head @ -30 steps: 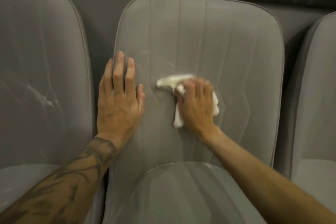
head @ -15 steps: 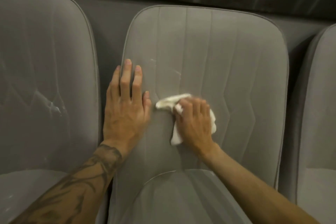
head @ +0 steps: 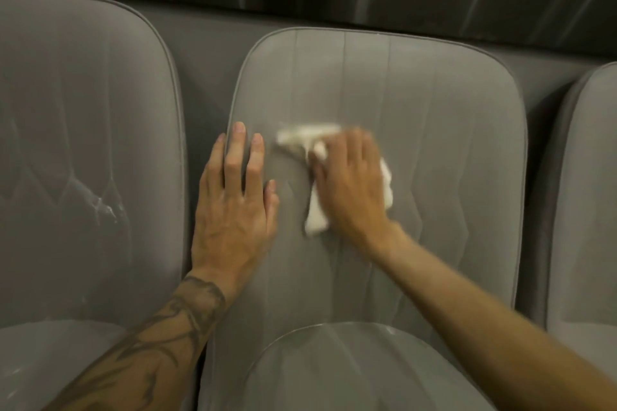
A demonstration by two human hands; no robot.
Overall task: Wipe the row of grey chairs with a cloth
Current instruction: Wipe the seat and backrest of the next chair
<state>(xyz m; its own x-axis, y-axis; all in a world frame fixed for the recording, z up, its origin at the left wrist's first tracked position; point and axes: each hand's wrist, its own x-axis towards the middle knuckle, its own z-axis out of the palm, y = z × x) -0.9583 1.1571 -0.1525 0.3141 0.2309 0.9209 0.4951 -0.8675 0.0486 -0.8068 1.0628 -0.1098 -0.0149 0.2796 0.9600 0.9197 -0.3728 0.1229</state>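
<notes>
White cloth [head: 315, 220] sat on the middle grey chair [head: 434, 130] backrest, right hand [head: 350, 183] pressed flat over it, fingers together. Left hand [head: 233, 203] lay flat beside it, fingers slightly spread, holding nothing.

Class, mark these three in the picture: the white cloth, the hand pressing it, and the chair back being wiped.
white cloth [head: 315, 222], head view, lower corner below the hand.
right hand [head: 350, 183], head view, back of the hand.
middle chair back [head: 434, 103], head view, bare upper panel.

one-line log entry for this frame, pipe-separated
phase: wiping | right hand: pressing white cloth on middle chair backrest | left hand: flat, bracing backrest left edge
</notes>
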